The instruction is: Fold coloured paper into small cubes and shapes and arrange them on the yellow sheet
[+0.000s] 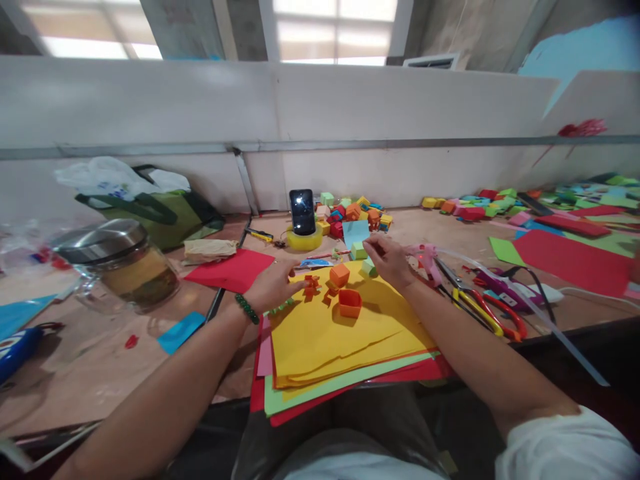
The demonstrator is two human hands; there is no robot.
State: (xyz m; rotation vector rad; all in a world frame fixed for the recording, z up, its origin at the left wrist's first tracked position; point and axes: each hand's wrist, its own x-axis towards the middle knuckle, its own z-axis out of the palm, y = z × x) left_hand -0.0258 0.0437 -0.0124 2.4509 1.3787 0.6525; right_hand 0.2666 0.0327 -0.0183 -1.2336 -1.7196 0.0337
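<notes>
Yellow paper sheets [350, 340] lie stacked over green and red ones. On them stand an open orange paper box [349, 303], an orange cube [339, 275] and small orange folded pieces [311, 287]. My left hand [274, 285], with a green bead bracelet, hovers at the stack's left edge beside those pieces, fingers apart and nothing visible between them. My right hand [390, 262] is at the back right, its fingers drawn together near a light blue paper [356, 233] and pale green cubes [359, 251]; anything in its fingertips is too small to make out.
A phone [303, 212] stands on a yellow tape roll [304, 240]. Colourful cubes [353, 212] are piled behind. Left are a glass teapot [125, 267], red paper [233, 269] and a green bag [165, 213]. Right are a pink glue gun [427, 261], pliers [487, 310] and red paper [570, 260].
</notes>
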